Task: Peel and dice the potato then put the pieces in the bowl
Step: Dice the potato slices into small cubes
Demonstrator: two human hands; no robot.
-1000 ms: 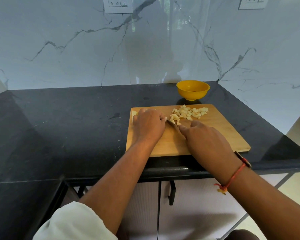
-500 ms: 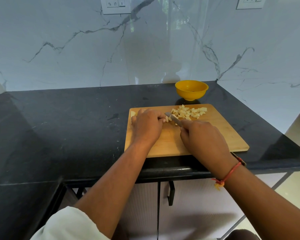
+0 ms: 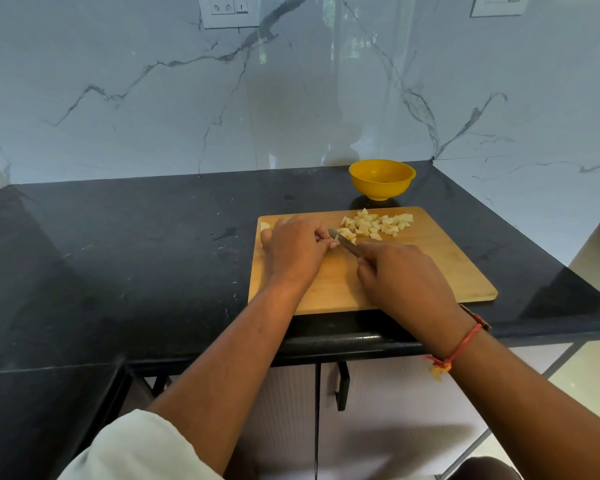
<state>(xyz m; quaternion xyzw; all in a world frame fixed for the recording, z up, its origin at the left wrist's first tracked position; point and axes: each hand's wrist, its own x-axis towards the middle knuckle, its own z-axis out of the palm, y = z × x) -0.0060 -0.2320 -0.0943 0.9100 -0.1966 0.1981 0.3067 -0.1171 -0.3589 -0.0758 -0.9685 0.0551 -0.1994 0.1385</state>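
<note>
Now: right hand (image 3: pixel 406 275) grip clenched round knife (image 3: pixel 340 239); left hand (image 3: pixel 295 249) curled over potato (image 3: pixel 264 226).

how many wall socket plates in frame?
2. The left socket plate is on the marble wall at upper left. The right socket plate is at upper right, above and right of the yellow bowl. The top edge crops both; more may sit out of frame.

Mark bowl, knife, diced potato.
bowl (image 3: pixel 381 189): head view, front outer wall.
knife (image 3: pixel 342 241): head view, blade at mid-length.
diced potato (image 3: pixel 373 224): head view, middle of the pile.
</note>
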